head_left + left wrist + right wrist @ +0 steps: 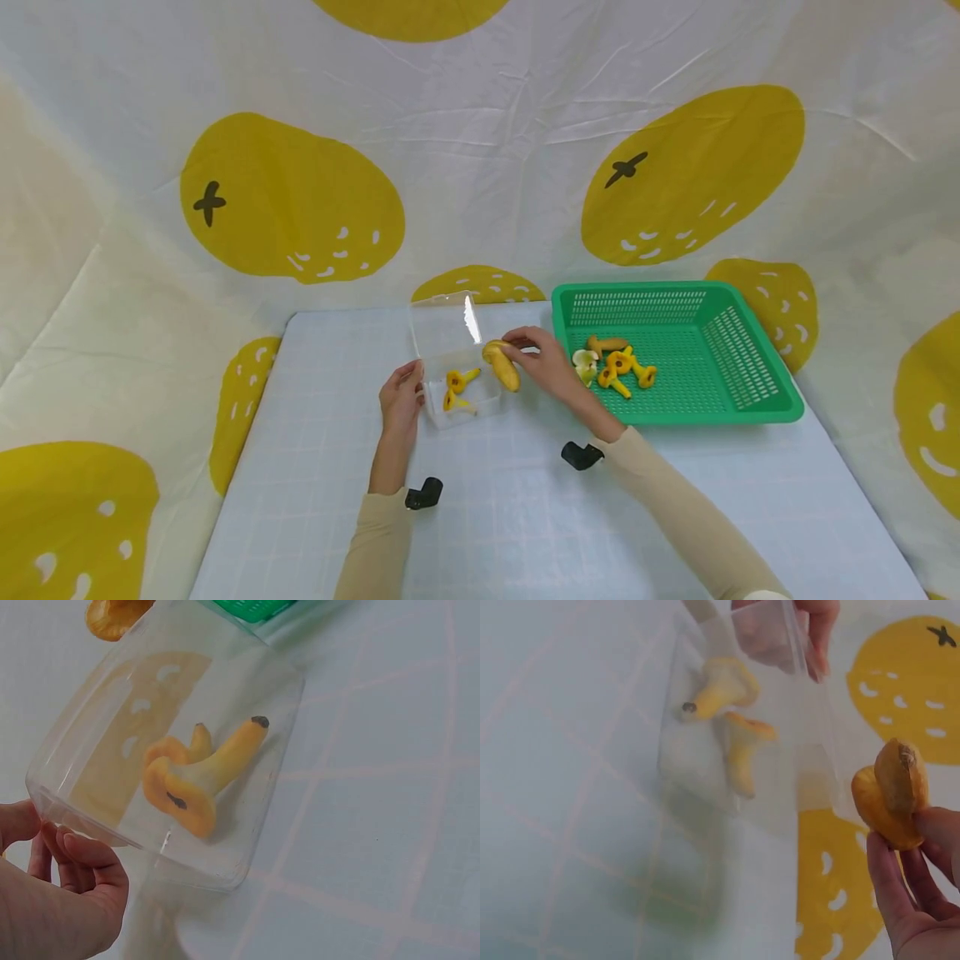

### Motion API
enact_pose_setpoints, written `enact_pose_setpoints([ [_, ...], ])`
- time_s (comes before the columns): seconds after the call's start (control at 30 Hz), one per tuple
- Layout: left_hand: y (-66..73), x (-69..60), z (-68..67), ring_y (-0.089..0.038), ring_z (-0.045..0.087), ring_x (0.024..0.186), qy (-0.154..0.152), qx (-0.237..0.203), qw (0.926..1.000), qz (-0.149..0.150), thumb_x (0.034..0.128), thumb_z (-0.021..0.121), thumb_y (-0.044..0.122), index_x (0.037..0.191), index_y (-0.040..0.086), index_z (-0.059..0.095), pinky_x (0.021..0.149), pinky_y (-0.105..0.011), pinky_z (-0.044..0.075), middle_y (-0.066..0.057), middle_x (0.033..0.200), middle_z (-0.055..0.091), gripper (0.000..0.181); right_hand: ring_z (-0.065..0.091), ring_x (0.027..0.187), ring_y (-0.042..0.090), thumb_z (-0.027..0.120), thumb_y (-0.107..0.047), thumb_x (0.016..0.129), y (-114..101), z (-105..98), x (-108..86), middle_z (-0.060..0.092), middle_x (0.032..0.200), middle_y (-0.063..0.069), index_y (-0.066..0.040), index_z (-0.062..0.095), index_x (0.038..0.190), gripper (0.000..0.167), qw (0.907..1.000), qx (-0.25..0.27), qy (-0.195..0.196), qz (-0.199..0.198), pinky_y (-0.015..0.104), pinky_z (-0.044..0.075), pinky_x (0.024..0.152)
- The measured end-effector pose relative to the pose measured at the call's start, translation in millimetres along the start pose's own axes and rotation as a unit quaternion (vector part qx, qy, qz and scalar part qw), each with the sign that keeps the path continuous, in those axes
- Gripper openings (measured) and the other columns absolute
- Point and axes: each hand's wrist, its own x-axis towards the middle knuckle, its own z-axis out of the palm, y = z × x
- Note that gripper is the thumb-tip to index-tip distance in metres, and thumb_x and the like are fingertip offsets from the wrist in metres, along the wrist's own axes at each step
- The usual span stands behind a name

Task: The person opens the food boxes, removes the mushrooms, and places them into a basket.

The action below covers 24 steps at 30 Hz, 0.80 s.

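My left hand [402,400] grips the left edge of a clear plastic box [487,406], whose hinged lid [442,327] stands up at the back. Two small yellow mushrooms, one with a dark-tipped stem [232,754], lie inside the box, seen through its walls in both wrist views. Between thumb and fingers, my right hand [551,367] pinches a larger yellow-brown mushroom [506,371] above the box's right side. In the right wrist view that mushroom [889,799] shows its cap and stem end, apart from the box.
To the right stands a green plastic basket [720,358]. Several yellow mushrooms [618,362], a brownish one [606,343] and a pale green-white piece [585,367] lie at its left end. A pale checked cloth [495,517] covers the table, with a fruit-print curtain [480,167] behind.
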Motion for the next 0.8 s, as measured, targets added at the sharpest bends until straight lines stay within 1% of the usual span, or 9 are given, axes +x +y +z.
enact_pose_setpoints([
  [0.1, 0.3, -0.5, 0.3, -0.019, 0.052, 0.087, 0.003, 0.0, 1.0, 0.002, 0.0995, 0.071, 0.03, 0.129, 0.003, 0.066, 0.065, -0.021, 0.044, 0.001, 0.1, 0.06, 0.04, 0.067, 0.108, 0.028, 0.071, -0.019, 0.1, 2.2, -9.1, -4.1, 0.069, 0.117, 0.013, -0.002, 0.071, 0.118, 0.025, 0.9998, 0.011, 0.016, 0.006, 0.04, 0.057, 0.091],
  [0.3, 0.7, -1.0, 0.5, -0.021, 0.053, 0.089, 0.004, 0.003, 1.0, 0.002, 0.1, 0.07, 0.03, 0.129, 0.003, 0.066, 0.064, -0.02, 0.043, -0.005, 0.109, 0.061, 0.04, 0.067, 0.109, 0.028, 0.071, -0.019, 0.099, 10.0, -24.2, -13.5, 0.069, 0.118, 0.013, -0.003, 0.071, 0.119, 0.025, 0.9975, 0.032, 0.063, 0.002, 0.034, 0.058, 0.09],
  [0.5, 0.0, -0.5, 0.1, -0.022, 0.053, 0.09, 0.008, 0.005, 1.0, 0.003, 0.1001, 0.07, 0.03, 0.13, 0.002, 0.065, 0.063, -0.019, 0.044, 0.001, 0.102, 0.061, 0.041, 0.066, 0.11, 0.024, 0.071, -0.018, 0.1, 22.0, -39.2, -22.2, 0.068, 0.121, 0.014, -0.002, 0.069, 0.121, 0.027, 0.9943, 0.055, 0.091, 0.005, 0.024, 0.055, 0.091],
  [0.6, -0.3, -0.1, 0.3, -0.022, 0.053, 0.09, 0.008, 0.008, 0.9999, 0.004, 0.1001, 0.07, 0.03, 0.13, 0.002, 0.066, 0.064, -0.019, 0.044, -0.001, 0.105, 0.062, 0.041, 0.064, 0.109, 0.02, 0.069, -0.016, 0.1, 26.6, -47.4, -27.1, 0.067, 0.122, 0.015, -0.002, 0.069, 0.123, 0.027, 0.9929, 0.06, 0.102, 0.008, 0.018, 0.053, 0.089],
  [0.7, -0.7, 0.0, 0.4, -0.022, 0.053, 0.089, 0.008, 0.007, 0.9999, 0.004, 0.1, 0.07, 0.031, 0.13, 0.003, 0.066, 0.065, -0.02, 0.044, -0.007, 0.113, 0.062, 0.041, 0.064, 0.11, 0.026, 0.068, -0.01, 0.1, 26.1, -55.6, -32.4, 0.067, 0.122, 0.021, 0.004, 0.067, 0.124, 0.027, 0.9909, 0.07, 0.115, -0.001, 0.016, 0.052, 0.088],
  [0.8, -0.8, -0.1, 0.8, -0.021, 0.053, 0.089, 0.007, 0.008, 0.9999, 0.003, 0.1, 0.07, 0.031, 0.131, 0.003, 0.065, 0.065, -0.02, 0.044, -0.012, 0.119, 0.061, 0.042, 0.064, 0.111, 0.034, 0.067, -0.003, 0.099, 14.5, -65.6, -39.6, 0.065, 0.122, 0.026, 0.009, 0.066, 0.123, 0.027, 0.9896, 0.073, 0.124, -0.011, 0.016, 0.052, 0.088],
])
